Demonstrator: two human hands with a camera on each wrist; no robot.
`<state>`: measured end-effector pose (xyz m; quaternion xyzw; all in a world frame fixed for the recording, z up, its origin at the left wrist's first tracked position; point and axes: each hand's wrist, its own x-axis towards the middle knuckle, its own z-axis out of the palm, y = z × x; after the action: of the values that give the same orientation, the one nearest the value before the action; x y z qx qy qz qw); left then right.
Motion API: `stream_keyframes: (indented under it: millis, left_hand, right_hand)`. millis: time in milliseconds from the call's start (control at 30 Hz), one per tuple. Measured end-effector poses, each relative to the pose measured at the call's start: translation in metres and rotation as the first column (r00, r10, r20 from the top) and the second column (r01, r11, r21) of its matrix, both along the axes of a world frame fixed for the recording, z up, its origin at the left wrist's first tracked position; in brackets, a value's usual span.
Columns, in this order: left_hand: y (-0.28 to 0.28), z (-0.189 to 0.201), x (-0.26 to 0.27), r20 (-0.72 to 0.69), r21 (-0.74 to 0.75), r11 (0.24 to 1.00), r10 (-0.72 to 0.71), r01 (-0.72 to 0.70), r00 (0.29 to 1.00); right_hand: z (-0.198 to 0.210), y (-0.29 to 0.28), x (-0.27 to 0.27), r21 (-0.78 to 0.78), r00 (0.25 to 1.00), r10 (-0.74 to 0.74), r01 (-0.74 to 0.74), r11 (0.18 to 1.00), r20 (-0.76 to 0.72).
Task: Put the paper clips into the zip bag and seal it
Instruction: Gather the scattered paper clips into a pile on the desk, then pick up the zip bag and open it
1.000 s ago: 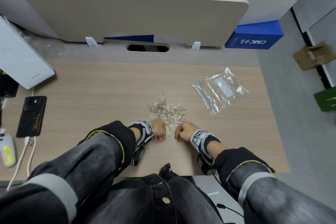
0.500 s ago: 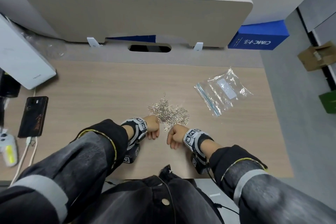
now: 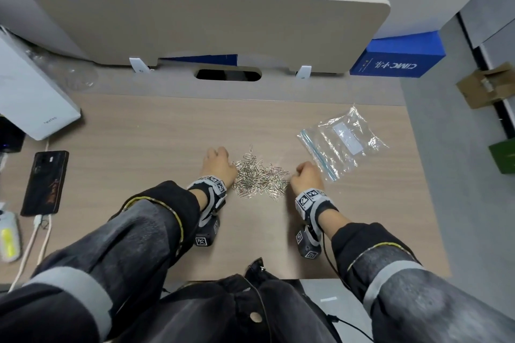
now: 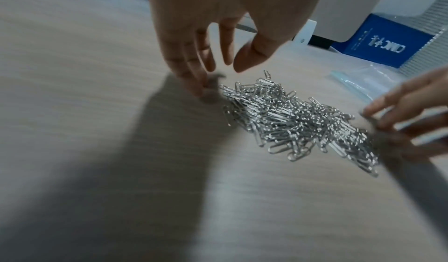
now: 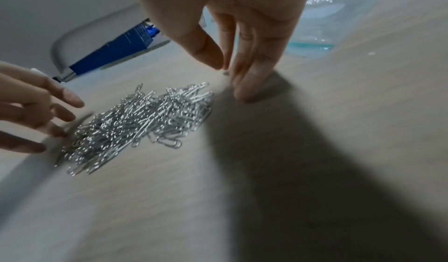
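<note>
A heap of silver paper clips [image 3: 259,177] [image 4: 298,124] [image 5: 140,120] lies on the wooden desk [image 3: 139,131]. My left hand [image 3: 218,164] [image 4: 213,59] stands at the heap's left edge, fingers extended downward with tips on the desk, holding nothing. My right hand [image 3: 306,175] [image 5: 232,64] stands at the heap's right edge in the same way, fingertips on the desk. A clear zip bag [image 3: 341,143] [image 5: 339,16] with a blue zip strip lies flat to the right of my right hand, apart from it.
A black phone [image 3: 46,182] and white cables lie at the desk's left edge, beside a white box [image 3: 30,100]. A beige divider panel [image 3: 209,28] stands behind the desk with a blue box [image 3: 398,57] at its right end. The desk's right edge runs just past the bag.
Both hands moved forward and apart from the near side of the heap to its left and right edges, and their fingers uncurled toward the desk.
</note>
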<state>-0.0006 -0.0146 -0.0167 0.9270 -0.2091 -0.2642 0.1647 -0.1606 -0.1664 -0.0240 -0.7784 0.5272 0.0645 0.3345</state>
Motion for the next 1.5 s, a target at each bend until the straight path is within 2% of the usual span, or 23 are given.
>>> stream_keyframes:
  millis: [67, 133, 200, 300, 400, 533, 633, 767, 933, 1100, 1367, 1433, 1500]
  left_hand:
    - [-0.006, -0.001, -0.006, -0.088, -0.004, 0.999, 0.044, -0.045, 0.995]
    - [-0.012, -0.004, -0.013, -0.156, -0.028, 0.999, 0.015, -0.02, 0.988]
    - [-0.017, -0.004, -0.016, -0.167, -0.055, 0.998, -0.036, 0.027, 0.985]
    - [-0.022, -0.004, -0.01, -0.074, -0.075, 0.996, -0.061, 0.055, 0.995]
    - [-0.031, -0.004, 0.002, 0.068, -0.044, 0.986, -0.159, 0.162, 0.985]
    - [-0.047, -0.008, 0.008, 0.036, -0.013, 0.915, -0.402, 0.402, 0.915]
    - [-0.047, -0.01, -0.005, 0.071, 0.007, 0.88, -0.474, 0.475, 0.878]
    - [-0.044, -0.011, -0.015, 0.103, -0.021, 0.879, -0.473, 0.477, 0.875]
    - [-0.048, -0.005, -0.003, 0.114, -0.032, 0.916, -0.394, 0.4, 0.912]
    - [-0.049, -0.008, 0.001, 0.105, 0.06, 0.928, -0.373, 0.369, 0.922]
    - [-0.048, -0.012, -0.01, 0.091, 0.038, 0.897, -0.443, 0.441, 0.892]
    - [-0.05, -0.01, -0.008, 0.096, 0.017, 0.91, -0.414, 0.415, 0.905]
    - [-0.054, -0.007, -0.007, 0.085, -0.017, 0.929, -0.366, 0.369, 0.927]
  right_hand:
    - [0.0, 0.01, 0.001, 0.019, 1.0, 0.001, -0.001, 1.0, 0.008]
    - [-0.002, 0.019, 0.009, 0.069, 0.998, 0.031, -0.035, 0.997, 0.059]
    - [-0.007, 0.023, 0.016, 0.116, 0.993, 0.039, -0.052, 0.992, 0.11]
    - [-0.007, 0.018, 0.017, 0.096, 0.988, 0.022, -0.037, 0.995, 0.15]
    - [-0.006, 0.005, 0.004, 0.029, 0.99, 0.047, -0.052, 0.998, 0.135]
    - [-0.003, -0.017, -0.007, -0.088, 0.99, 0.13, -0.124, 0.988, 0.061]
    - [0.003, -0.038, -0.007, -0.212, 0.987, 0.156, -0.144, 0.967, 0.038]
    - [0.006, -0.056, -0.004, -0.334, 0.988, 0.142, -0.157, 0.93, -0.068]
    - [-0.007, -0.054, -0.005, -0.288, 0.956, 0.195, -0.254, 0.923, -0.22]
    - [-0.008, -0.056, -0.006, -0.286, 0.941, 0.264, -0.319, 0.904, -0.214]
    - [0.002, -0.063, -0.007, -0.184, 0.949, 0.274, -0.3, 0.936, -0.155]
    - [0.007, -0.064, -0.006, -0.131, 0.966, 0.233, -0.247, 0.96, -0.11]
    - [0.011, -0.063, -0.003, -0.065, 0.991, 0.133, -0.134, 0.989, -0.02]
